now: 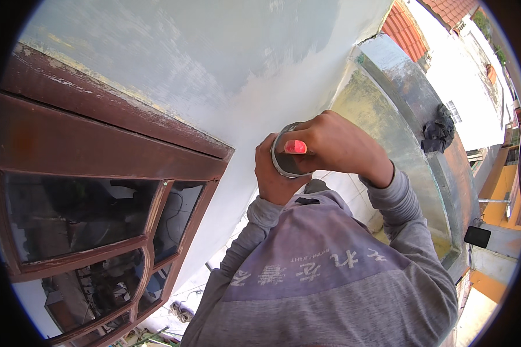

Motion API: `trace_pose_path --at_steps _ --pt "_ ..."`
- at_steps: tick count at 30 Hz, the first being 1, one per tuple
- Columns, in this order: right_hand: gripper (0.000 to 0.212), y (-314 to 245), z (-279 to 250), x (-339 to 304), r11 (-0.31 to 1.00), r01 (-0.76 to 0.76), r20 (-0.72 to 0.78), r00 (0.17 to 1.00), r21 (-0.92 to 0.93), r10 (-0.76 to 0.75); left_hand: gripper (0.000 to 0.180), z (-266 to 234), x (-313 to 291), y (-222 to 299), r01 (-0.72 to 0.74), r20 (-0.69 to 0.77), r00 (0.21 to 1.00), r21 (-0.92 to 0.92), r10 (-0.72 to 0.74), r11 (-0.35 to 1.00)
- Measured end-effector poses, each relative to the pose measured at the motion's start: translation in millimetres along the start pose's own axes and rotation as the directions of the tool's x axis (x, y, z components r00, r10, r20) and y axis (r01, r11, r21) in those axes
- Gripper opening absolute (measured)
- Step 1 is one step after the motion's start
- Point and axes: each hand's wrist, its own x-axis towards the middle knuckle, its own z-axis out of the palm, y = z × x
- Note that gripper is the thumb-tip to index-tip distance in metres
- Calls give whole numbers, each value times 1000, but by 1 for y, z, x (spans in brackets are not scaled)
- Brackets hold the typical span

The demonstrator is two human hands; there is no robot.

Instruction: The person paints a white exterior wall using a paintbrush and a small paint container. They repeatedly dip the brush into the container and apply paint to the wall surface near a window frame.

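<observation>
My left hand (274, 178) is wrapped around the side of a round can (281, 168) with a pale rim and a dark middle. My right hand (342, 143) is closed over the can, gripping a tool with a red handle (296, 147). The handle's end points up toward me; its other end is hidden by the hand and the can, so I cannot tell the tool's kind. Both hands are in front of my chest, close to a wall (214, 63) with patchy white and grey paint.
On the left is a brown wooden window frame (98, 144) with dark glass panes. A ledge (411, 92) curves along the right, with a crumpled black cloth (439, 130) on it. Past the ledge are tiled roofs (404, 32) and a black lamp-like box (477, 236). White floor tiles show below.
</observation>
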Motion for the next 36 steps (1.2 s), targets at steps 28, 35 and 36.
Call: trace_pose_path --at_steps 28,35,36 --pt "32 -23 15 -36 742 -322 -285 776 589 563 105 -7 5 -16 -25 112 993 -155 43 988" --pt "30 -7 26 -89 644 -114 -506 521 756 687 102 21 15 -5 -102 171 977 -153 128 983" --pt "29 -10 21 -96 704 -175 -542 521 689 660 102 28 16 -2 -111 193 971 -173 145 979"
